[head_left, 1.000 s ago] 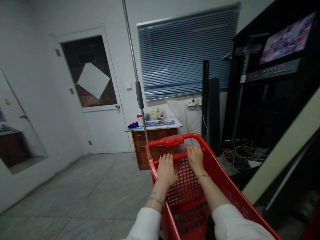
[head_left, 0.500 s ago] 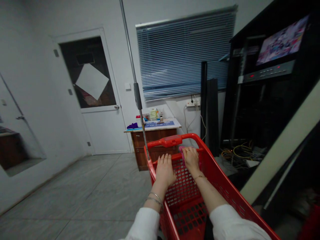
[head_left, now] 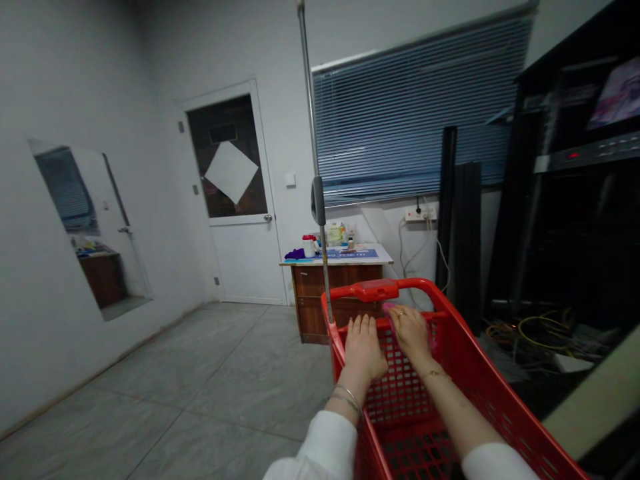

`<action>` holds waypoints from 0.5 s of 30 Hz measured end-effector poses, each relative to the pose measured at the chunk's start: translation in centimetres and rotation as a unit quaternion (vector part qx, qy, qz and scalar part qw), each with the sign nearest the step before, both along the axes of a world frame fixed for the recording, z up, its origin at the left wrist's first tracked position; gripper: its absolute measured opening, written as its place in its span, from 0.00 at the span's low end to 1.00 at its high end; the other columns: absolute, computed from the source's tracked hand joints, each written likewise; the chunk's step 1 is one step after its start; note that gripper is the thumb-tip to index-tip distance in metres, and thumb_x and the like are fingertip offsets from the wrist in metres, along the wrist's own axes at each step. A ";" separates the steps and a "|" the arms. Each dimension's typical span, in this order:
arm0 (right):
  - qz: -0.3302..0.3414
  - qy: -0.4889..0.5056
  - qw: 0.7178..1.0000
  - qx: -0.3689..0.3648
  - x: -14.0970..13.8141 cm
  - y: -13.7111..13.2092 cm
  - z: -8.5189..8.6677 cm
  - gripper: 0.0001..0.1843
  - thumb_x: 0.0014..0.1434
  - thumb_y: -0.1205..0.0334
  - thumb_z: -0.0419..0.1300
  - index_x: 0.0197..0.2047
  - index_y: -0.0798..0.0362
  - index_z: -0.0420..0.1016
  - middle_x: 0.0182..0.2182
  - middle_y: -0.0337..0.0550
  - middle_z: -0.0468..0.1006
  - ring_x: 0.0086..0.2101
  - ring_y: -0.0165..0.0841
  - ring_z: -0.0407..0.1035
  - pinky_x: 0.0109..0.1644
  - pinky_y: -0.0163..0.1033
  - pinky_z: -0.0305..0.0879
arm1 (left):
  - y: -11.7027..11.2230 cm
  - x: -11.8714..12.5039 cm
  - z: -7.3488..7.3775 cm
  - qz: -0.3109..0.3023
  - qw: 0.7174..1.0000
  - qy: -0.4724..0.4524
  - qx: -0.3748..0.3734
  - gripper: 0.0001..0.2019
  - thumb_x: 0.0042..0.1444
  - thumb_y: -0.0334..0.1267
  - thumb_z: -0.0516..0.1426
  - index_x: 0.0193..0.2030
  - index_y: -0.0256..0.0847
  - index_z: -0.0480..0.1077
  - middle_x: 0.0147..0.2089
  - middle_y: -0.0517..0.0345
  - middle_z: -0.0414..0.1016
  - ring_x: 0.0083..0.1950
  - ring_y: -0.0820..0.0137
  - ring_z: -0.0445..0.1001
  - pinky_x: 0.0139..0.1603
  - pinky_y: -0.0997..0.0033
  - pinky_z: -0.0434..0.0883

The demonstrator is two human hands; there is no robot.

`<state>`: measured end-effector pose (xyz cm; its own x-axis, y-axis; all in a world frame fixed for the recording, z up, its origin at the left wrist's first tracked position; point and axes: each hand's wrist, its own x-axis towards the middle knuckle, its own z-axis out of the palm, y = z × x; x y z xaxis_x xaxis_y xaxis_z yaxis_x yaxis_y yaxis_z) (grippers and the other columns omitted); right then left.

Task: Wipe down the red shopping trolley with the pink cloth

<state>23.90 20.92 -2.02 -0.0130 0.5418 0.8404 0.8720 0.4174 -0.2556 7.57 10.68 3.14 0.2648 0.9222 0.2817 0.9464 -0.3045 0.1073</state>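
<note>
A red plastic shopping cart [head_left: 465,373] stands in front of me, its mesh far wall and red handle [head_left: 376,291] facing away. My left hand [head_left: 363,347] rests on the top bar of that far wall, fingers curled over it. My right hand [head_left: 411,331] presses a pink cloth [head_left: 390,309] against the same bar, just below the handle. Both wrists wear bracelets and both sleeves are white.
A metal pole [head_left: 315,160] rises at the cart's left corner. Behind it stands a wooden desk [head_left: 337,283] with bottles and a blue mat. A white door [head_left: 240,200] is at the back left, blinds [head_left: 415,107] behind, a black rack [head_left: 575,200] with cables on the right.
The view has swung left, so the cart and hands sit further right in the picture. My right hand with the pink cloth has slid slightly along the bar. The left hand keeps its hold.
</note>
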 end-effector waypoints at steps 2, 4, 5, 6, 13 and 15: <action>0.052 -0.035 0.998 0.000 0.0 0.0 -0.1 0.20 0.69 0.55 0.46 0.50 0.51 0.78 0.46 0.49 0.79 0.46 0.39 0.68 0.52 0.44 0.61 | 0.1 -0.1 0.1 0.002 1.000 0.003 -0.001 0.39 0.54 0.42 0.51 0.71 0.25 0.48 0.75 0.41 0.48 0.75 0.54 0.45 0.76 0.51 0.41; 0.069 -0.050 0.996 -0.012 0.9 0.2 0.0 0.20 0.68 0.56 0.47 0.51 0.50 0.77 0.47 0.48 0.79 0.47 0.38 0.68 0.53 0.44 0.61 | 0.1 -0.2 0.1 0.003 1.000 0.001 -0.004 0.40 0.54 0.43 0.51 0.71 0.25 0.48 0.75 0.41 0.48 0.75 0.54 0.45 0.76 0.51 0.41; 0.059 -0.045 0.997 -0.020 1.4 0.4 0.1 0.20 0.68 0.56 0.47 0.50 0.50 0.78 0.46 0.48 0.79 0.46 0.38 0.68 0.52 0.44 0.61 | 0.2 -0.2 0.1 0.003 1.000 0.000 -0.004 0.40 0.54 0.43 0.50 0.71 0.25 0.48 0.75 0.41 0.48 0.75 0.54 0.45 0.75 0.51 0.41; 0.036 -0.031 0.999 -0.026 1.7 0.5 0.1 0.20 0.68 0.56 0.46 0.48 0.51 0.79 0.45 0.49 0.79 0.45 0.38 0.69 0.51 0.44 0.62 | 0.2 -0.2 0.1 0.002 1.000 0.000 -0.003 0.40 0.54 0.43 0.50 0.71 0.26 0.48 0.75 0.41 0.48 0.75 0.54 0.45 0.75 0.50 0.41; 0.025 -0.028 0.999 0.026 -1.1 0.0 -0.5 0.21 0.69 0.55 0.46 0.49 0.53 0.78 0.47 0.50 0.79 0.47 0.38 0.68 0.54 0.44 0.60 | 0.3 -0.1 -0.1 0.005 1.000 -0.001 0.012 0.38 0.53 0.42 0.51 0.70 0.26 0.50 0.74 0.41 0.51 0.75 0.55 0.46 0.75 0.51 0.42; 0.054 -0.049 0.997 0.020 0.1 0.3 -0.5 0.20 0.69 0.56 0.46 0.51 0.52 0.77 0.47 0.49 0.79 0.48 0.38 0.68 0.54 0.43 0.60 | 0.4 -0.1 -0.1 0.004 1.000 -0.002 0.011 0.39 0.54 0.42 0.51 0.71 0.26 0.50 0.74 0.41 0.50 0.75 0.55 0.46 0.75 0.51 0.41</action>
